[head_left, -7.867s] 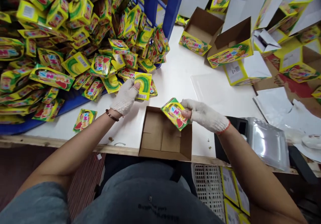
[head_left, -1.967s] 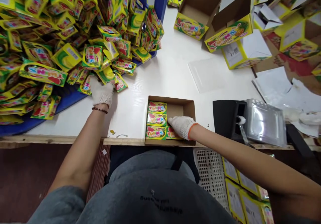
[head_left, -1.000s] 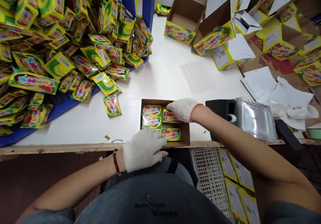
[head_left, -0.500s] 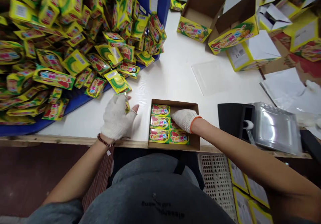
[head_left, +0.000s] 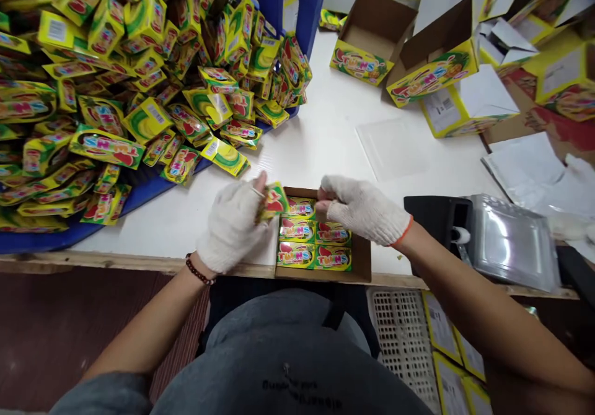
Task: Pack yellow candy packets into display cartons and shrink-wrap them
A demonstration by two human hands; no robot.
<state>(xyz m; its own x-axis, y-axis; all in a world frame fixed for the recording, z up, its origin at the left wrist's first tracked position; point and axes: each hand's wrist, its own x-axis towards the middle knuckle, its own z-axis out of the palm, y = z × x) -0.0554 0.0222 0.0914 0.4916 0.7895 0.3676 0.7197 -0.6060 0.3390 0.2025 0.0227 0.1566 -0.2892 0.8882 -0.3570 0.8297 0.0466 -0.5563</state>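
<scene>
My left hand (head_left: 232, 226), in a white glove with bare fingertips, is closed around a small yellow-green candy box (head_left: 276, 199) just left of a cardboard tray box (head_left: 361, 260). Inside the tray, several "Twins" candy boxes (head_left: 296, 256) lie face up in rows, with bare cardboard along the right side. My right hand (head_left: 365, 209), gloved too, hovers over the tray's back right corner. Its thumb and fingers are apart, and nothing shows between them.
A large heap of candy boxes (head_left: 106, 93) fills a blue crate (head_left: 139, 192) at left. Open printed cartons (head_left: 362, 62) stand at back right. A clear plastic sheet (head_left: 390, 148) lies mid-table. Clear plastic trays (head_left: 514, 238) sit at right beside a black holder (head_left: 425, 223).
My right hand has let go of a candy box in the tray's middle row and lifted out to the right. My left hand has moved right with a candy box from beside the heap.
</scene>
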